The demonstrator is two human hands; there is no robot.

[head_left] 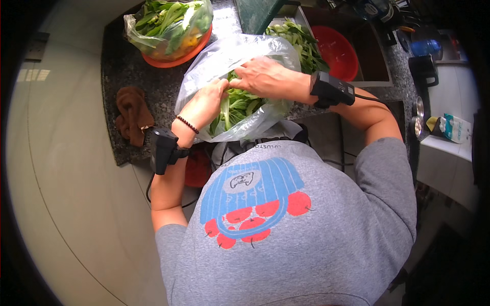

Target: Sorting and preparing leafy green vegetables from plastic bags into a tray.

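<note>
A clear plastic bag (206,69) with leafy green vegetables (245,105) in it lies wide at the counter's near edge. My left hand (206,99), with a beaded bracelet at its wrist, grips a pale green stalk at the bag's mouth. From the right, my right hand (258,76) reaches over the bag, its fingertips at the same greens, close to my left fingers. Its fingertips are partly hidden among leaves and plastic, so whether they grip anything is unclear. More leafy greens (302,48) lie just beyond the bag, at the sink's edge.
At the back left, an orange-red basin (176,63) holds another bag of greens. A brown cloth (132,111) lies on the granite counter (164,84). A red basin (337,51) sits in the sink, near a dark green board (256,15). A black mug (423,70) stands right.
</note>
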